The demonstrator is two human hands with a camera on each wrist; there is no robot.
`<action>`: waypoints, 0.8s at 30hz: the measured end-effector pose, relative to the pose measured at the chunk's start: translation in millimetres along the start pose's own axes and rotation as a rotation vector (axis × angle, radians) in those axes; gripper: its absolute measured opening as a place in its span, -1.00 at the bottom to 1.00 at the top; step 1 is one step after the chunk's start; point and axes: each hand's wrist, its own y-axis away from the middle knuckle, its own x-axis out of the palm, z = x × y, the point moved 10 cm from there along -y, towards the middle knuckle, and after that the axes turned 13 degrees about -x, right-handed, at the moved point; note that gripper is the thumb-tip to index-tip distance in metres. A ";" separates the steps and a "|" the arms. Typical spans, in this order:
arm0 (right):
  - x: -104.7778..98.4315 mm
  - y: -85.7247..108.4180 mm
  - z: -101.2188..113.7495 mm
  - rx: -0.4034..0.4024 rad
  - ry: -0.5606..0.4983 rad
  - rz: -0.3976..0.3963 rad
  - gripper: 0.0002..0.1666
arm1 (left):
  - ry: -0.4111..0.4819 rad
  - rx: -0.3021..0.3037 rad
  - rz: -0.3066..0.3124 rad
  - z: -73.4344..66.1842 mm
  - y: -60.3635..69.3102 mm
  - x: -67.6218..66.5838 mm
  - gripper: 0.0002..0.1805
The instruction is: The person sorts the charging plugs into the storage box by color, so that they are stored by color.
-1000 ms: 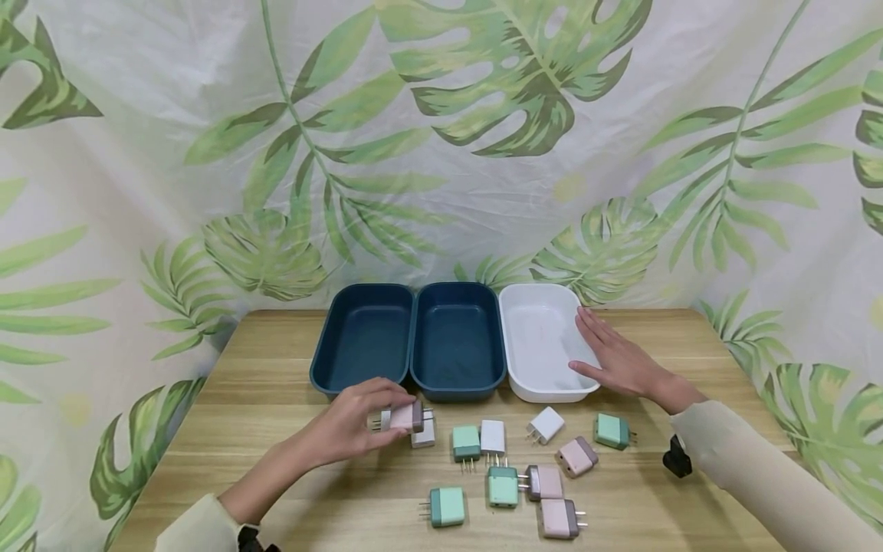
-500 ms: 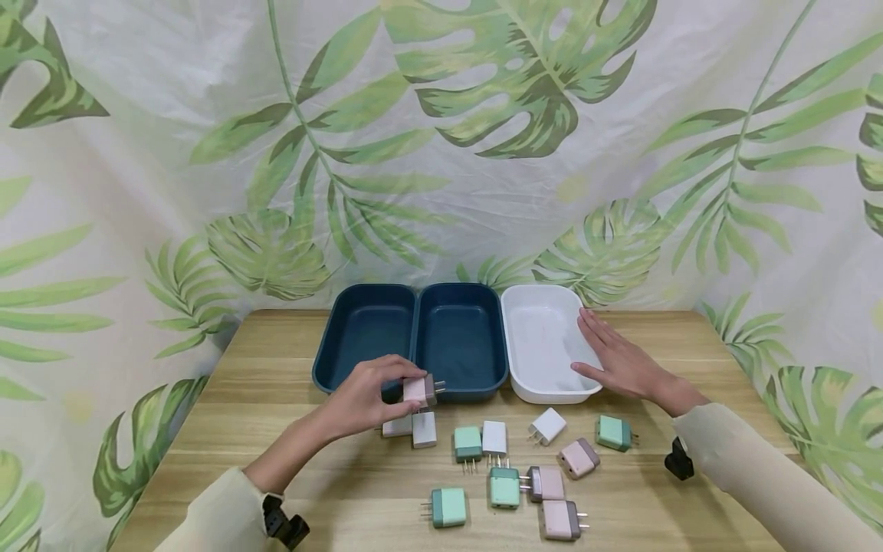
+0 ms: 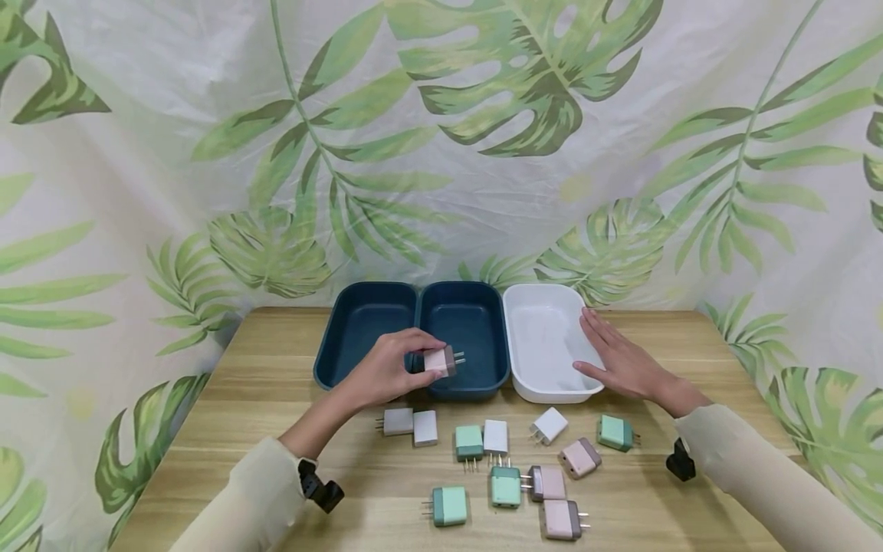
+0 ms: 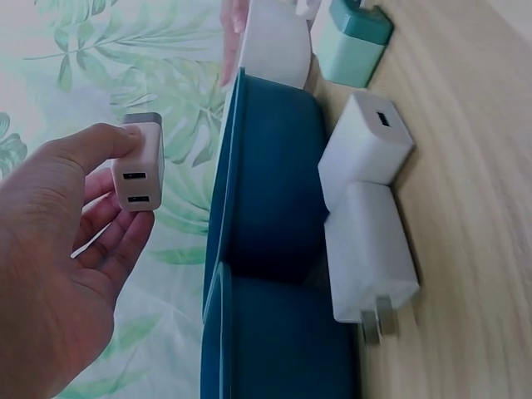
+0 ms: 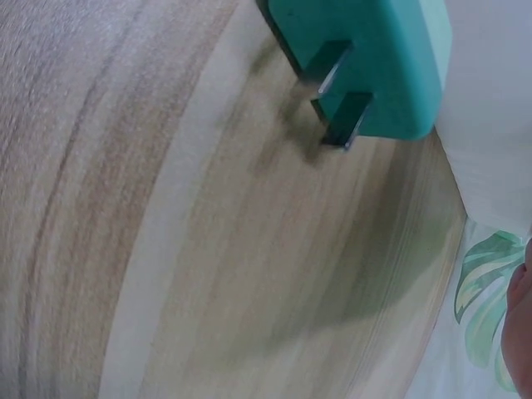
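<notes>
Between thumb and fingers my left hand [image 3: 386, 369] pinches a pink charger plug [image 3: 439, 361] with a grey-brown end. It is held over the near part of the middle dark blue tray [image 3: 509, 360], prongs pointing right. The left wrist view shows two USB ports on the pink charger plug [image 4: 140, 179]. My right hand [image 3: 624, 360] lies with straight fingers at the right rim of the white tray [image 3: 552, 397]. In the right wrist view only a sliver of that hand [image 5: 517, 332] shows, with a green charger plug [image 5: 366, 66] near the camera.
Another dark blue tray [image 3: 320, 360] adjoins on the left. White charger plugs [image 3: 425, 428], green charger plugs [image 3: 449, 506] and pink charger plugs [image 3: 562, 520] lie scattered on the wooden table [image 3: 372, 491] before the trays. A leaf-print cloth [image 3: 441, 192] hangs behind.
My left hand has carried the pink charger plug up and to the right, from above the white plugs to over the middle tray. The right hand stays at the white tray.
</notes>
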 end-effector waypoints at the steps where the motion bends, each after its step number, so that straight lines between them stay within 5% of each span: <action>1: -0.5 -0.1 0.4 -0.001 0.004 -0.002 0.11 | 0.005 -0.003 0.001 -0.4 -2.8 0.9 -0.56; 16: -1.2 1.5 1.8 -0.006 -0.001 -0.007 0.09 | 0.007 0.021 -0.013 -7.2 -46.8 18.8 -0.58; 24: 0.1 1.4 -0.2 0.005 -0.003 -0.005 0.10 | 0.023 -0.017 0.009 -4.6 -70.5 33.7 -0.56</action>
